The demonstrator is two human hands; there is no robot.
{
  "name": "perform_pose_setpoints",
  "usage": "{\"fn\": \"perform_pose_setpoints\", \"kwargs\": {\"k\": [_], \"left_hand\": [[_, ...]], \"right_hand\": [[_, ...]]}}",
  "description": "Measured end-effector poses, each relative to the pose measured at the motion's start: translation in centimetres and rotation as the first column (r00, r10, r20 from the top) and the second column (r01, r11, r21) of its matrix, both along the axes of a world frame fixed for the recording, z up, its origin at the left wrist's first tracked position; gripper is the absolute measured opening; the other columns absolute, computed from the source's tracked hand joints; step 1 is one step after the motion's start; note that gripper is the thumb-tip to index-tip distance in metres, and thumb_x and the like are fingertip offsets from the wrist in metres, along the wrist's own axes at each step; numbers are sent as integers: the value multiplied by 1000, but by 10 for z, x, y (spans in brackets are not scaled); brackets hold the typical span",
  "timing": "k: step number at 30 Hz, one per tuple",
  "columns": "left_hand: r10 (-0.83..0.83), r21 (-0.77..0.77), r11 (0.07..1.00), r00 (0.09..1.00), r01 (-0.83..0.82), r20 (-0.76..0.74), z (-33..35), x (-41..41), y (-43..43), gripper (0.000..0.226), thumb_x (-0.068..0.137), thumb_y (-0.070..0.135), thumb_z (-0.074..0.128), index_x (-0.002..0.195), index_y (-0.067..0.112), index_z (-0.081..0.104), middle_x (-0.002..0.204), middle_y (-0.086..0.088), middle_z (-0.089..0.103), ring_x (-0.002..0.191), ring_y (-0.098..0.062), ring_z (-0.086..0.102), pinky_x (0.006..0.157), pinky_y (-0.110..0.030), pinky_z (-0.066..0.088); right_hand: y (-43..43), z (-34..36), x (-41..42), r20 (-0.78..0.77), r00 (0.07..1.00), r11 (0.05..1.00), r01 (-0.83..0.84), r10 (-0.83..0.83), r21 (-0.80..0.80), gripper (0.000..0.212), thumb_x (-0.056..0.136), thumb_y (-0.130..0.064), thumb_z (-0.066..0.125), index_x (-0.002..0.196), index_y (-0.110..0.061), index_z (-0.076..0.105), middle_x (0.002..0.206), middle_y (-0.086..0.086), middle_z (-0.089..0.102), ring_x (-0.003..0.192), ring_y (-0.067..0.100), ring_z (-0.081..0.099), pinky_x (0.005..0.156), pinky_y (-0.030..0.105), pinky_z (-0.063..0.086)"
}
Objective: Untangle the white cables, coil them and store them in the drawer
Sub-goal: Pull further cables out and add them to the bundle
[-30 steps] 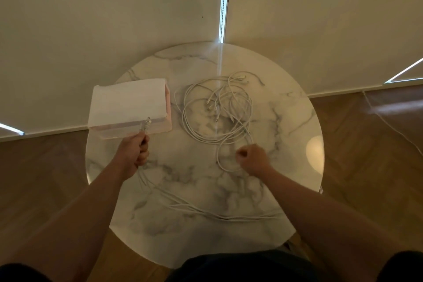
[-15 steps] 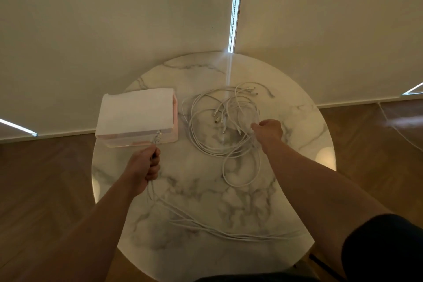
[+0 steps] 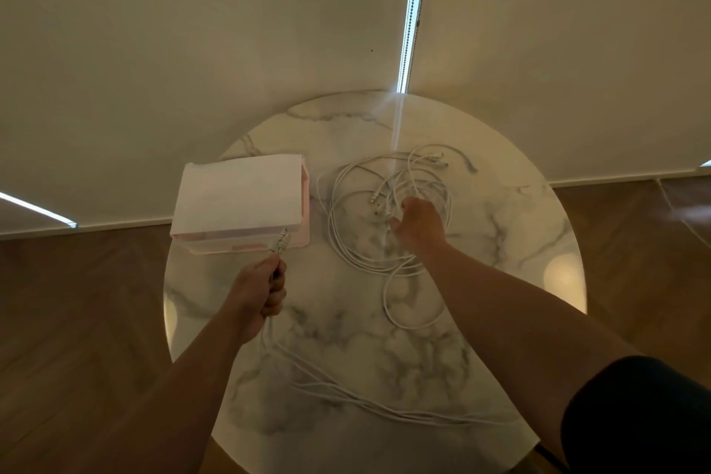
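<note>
A tangle of white cables (image 3: 361,204) lies on the round marble table (image 3: 500,227), right of a white and pink drawer box (image 3: 238,200). My left hand (image 3: 259,292) grips a cable near its plug ends, which stick up in front of the box; the strands trail from the hand across the table's near side (image 3: 346,392). My right hand (image 3: 417,223) is over the middle of the tangle with fingers curled among the plugs; whether it holds a strand is hidden. A loose loop (image 3: 408,304) lies nearer to me.
Pale roller blinds hang behind the table with a bright slit (image 3: 409,31) between them. Wooden floor surrounds the table. A thin cord (image 3: 688,219) runs over the floor at the far right.
My right hand has moved away from me, from the near loop up into the middle of the tangle. My left hand keeps its grip on the cable near the box.
</note>
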State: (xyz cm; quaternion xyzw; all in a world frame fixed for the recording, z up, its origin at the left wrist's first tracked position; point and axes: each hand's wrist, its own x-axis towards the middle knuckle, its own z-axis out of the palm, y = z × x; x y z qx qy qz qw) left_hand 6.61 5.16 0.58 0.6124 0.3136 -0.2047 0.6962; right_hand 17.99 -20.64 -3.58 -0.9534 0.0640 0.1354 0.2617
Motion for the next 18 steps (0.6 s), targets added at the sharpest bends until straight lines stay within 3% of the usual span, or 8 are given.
{"fn": "perform_pose_setpoints", "kwargs": {"k": [4, 8, 12, 14, 18], "left_hand": [[11, -9, 1000, 1000, -11, 5, 1, -5, -1, 35, 105, 28, 35, 74, 13, 45, 57, 2, 23, 40, -9, 17, 42, -21, 11], [11, -14, 1000, 1000, -11, -3, -3, -7, -1, 35, 105, 28, 35, 76, 13, 45, 56, 2, 24, 40, -8, 17, 41, -20, 13], [13, -20, 1000, 1000, -13, 3, -3, -9, 0, 35, 105, 28, 35, 76, 13, 46, 57, 1, 22, 41, -9, 16, 39, -19, 15], [14, -25, 1000, 1000, -14, 5, -3, -10, 1, 34, 105, 27, 35, 76, 13, 46, 58, 1, 22, 41, -9, 17, 40, -19, 15], [19, -19, 1000, 1000, -18, 8, -3, -10, 3, 34, 105, 26, 36, 76, 12, 46, 58, 1, 22, 41, -9, 16, 41, -20, 14]], "right_hand": [[10, -1, 6, -5, 1000, 999, -22, 22, -32, 43, 86, -37, 63, 121, -14, 59, 115, 10, 66, 110, 31, 61, 90, 39, 52], [22, -2, 13, 2, 999, 985, -43, 44, -168, 42, 82, -44, 64, 109, -12, 63, 108, 8, 66, 102, 29, 62, 84, 40, 53], [27, -4, 14, -50, 999, 983, -4, -5, -186, 24, 90, -21, 58, 111, -9, 61, 111, 11, 66, 105, 31, 63, 81, 37, 50], [26, -6, 15, -56, 997, 985, 50, -60, -163, 22, 89, -12, 56, 110, -8, 62, 112, 12, 65, 109, 31, 62, 85, 38, 51], [21, -10, 18, -56, 992, 981, 104, -114, -165, 31, 93, -19, 51, 122, -10, 54, 129, 12, 53, 123, 31, 49, 100, 41, 43]]}}
